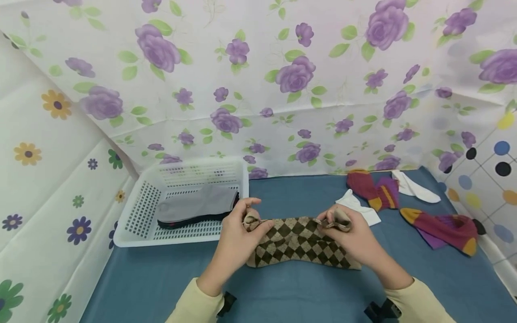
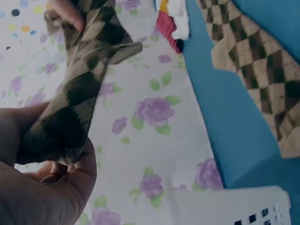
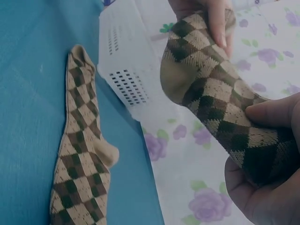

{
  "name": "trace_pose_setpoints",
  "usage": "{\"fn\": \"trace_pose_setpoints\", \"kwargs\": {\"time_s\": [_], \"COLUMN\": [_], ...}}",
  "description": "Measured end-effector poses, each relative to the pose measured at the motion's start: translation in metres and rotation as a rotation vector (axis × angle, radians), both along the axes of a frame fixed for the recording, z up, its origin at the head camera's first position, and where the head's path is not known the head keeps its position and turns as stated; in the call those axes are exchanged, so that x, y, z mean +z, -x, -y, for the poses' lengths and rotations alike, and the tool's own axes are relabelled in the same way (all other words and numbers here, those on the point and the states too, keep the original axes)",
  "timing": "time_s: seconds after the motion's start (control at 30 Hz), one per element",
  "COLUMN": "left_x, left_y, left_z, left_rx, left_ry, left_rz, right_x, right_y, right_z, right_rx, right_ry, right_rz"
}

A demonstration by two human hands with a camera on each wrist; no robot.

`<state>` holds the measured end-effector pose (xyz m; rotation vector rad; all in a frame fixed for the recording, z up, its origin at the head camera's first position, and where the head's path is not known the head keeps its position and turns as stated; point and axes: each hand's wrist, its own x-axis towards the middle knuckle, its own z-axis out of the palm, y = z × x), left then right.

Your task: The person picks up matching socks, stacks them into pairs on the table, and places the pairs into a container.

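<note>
A brown-and-beige argyle sock [image 1: 296, 226] is stretched sideways between the two hands, raised off the table. My left hand [image 1: 240, 233] pinches one end of it between thumb and fingers. At the other end, my right hand [image 1: 353, 231] grips the fabric, also with thumb and fingers. A second argyle sock [image 3: 79, 154] of the same pattern lies flat on the blue cloth under the held one. In the right wrist view the held sock [image 3: 206, 79] shows a plain beige heel patch near the left hand.
A white perforated basket [image 1: 133, 224] at the left holds folded grey and dark socks [image 1: 198, 206]. At the right lie white socks [image 1: 416, 188] and maroon, purple and mustard socks [image 1: 444, 229]. Floral sheets [image 1: 266, 94] wall the blue-covered table [image 1: 282, 296].
</note>
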<state>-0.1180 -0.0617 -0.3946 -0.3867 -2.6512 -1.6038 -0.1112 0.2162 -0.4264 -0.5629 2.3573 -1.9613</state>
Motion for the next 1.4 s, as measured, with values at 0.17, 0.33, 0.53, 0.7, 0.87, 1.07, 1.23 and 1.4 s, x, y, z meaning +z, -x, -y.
{"fn": "trace_pose_setpoints", "kwargs": {"time_s": [0.17, 0.33, 0.53, 0.7, 0.87, 1.07, 1.23, 1.4], "left_x": [0.005, 0.009, 0.011, 0.01, 0.009, 0.009, 0.008, 0.005], "left_y": [0.006, 0.012, 0.018, 0.021, 0.021, 0.022, 0.023, 0.023], "left_z": [0.011, 0.023, 0.031, 0.035, 0.039, 0.045, 0.051, 0.055], "left_rx": [-0.051, -0.074, -0.091, -0.088, -0.062, -0.066, -0.19, -0.306], "left_ry": [0.05, 0.121, 0.188, 0.207, 0.222, 0.275, 0.304, 0.394], "left_rz": [0.013, 0.037, 0.063, 0.132, 0.169, 0.191, 0.31, 0.292], "right_x": [0.0, 0.0, 0.0, -0.001, -0.003, -0.005, -0.005, -0.001], "right_y": [0.001, 0.006, 0.008, 0.01, 0.012, 0.01, 0.007, 0.006], "right_z": [-0.008, -0.017, -0.027, -0.031, -0.038, -0.044, -0.048, -0.053], "right_rx": [-0.019, -0.082, -0.178, -0.147, -0.113, -0.099, -0.118, -0.11], "right_ry": [-0.016, -0.072, -0.216, -0.286, -0.338, -0.375, -0.437, -0.52], "right_rz": [-0.024, -0.043, -0.002, 0.045, 0.086, 0.147, 0.147, 0.142]}}
